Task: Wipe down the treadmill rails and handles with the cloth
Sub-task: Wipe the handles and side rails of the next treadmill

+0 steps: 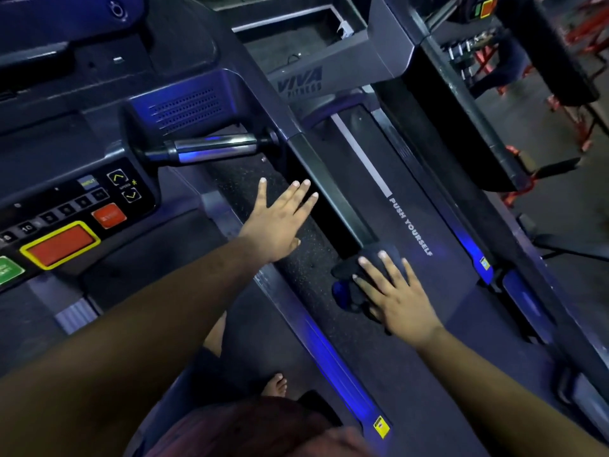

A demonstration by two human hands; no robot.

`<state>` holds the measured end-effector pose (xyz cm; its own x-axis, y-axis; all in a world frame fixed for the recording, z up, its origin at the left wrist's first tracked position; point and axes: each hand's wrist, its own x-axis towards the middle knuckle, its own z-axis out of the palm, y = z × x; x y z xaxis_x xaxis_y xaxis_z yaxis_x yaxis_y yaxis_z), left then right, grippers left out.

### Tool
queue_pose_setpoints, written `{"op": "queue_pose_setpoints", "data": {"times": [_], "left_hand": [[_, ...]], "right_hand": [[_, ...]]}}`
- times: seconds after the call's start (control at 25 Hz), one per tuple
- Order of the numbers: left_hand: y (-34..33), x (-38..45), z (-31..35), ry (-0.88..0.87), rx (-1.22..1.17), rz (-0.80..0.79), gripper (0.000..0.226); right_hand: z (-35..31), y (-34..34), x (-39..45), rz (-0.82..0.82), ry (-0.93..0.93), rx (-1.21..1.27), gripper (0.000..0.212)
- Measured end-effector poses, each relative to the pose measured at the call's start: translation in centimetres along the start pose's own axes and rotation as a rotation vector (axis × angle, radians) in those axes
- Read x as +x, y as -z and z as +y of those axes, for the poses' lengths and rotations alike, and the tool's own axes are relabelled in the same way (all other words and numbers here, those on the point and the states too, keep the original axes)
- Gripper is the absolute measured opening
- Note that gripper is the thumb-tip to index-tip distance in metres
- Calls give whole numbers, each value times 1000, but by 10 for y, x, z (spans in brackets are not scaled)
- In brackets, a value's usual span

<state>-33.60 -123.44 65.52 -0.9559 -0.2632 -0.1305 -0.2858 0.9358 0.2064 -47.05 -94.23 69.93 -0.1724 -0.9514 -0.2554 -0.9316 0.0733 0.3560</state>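
The crumpled dark cloth (357, 275) sits at the near end of the black padded side rail (333, 199) of the treadmill, under your right hand (392, 300), whose straight, spread fingers press it down. Your left hand (276, 222) hovers or rests flat, fingers extended and grasping nothing, beside the rail's inner edge, near the chrome cylindrical handle (211, 148). The console's red stop button (59, 245) lies toward the left edge.

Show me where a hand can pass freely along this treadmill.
Free: the speckled belt strip between the left hand and the cloth, and the dark deck beside the PUSH YOURSELF lettering. Crowded: the handrail's near end, where the right hand presses the cloth, and the chrome handle by the console.
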Motion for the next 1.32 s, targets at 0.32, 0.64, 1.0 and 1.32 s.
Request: {"op": "queue_pose_setpoints", "data": {"times": [0.32,0.64,1.0,1.32], "left_hand": [[10,-13,77,94,-34,-40,101],[-13,-53,189,197,-95,-118,104],[-17,-89,262,89,-107,-179,100],[-1,-96,350,-178,-956,-280,79]], "right_hand": [[0,1,34,27,-231,242,86],[15,-17,-41,64,-141,254,78],[3,-54,-184,181,-286,492,56],[-33,-10,-288,655,-794,968,45]]}}
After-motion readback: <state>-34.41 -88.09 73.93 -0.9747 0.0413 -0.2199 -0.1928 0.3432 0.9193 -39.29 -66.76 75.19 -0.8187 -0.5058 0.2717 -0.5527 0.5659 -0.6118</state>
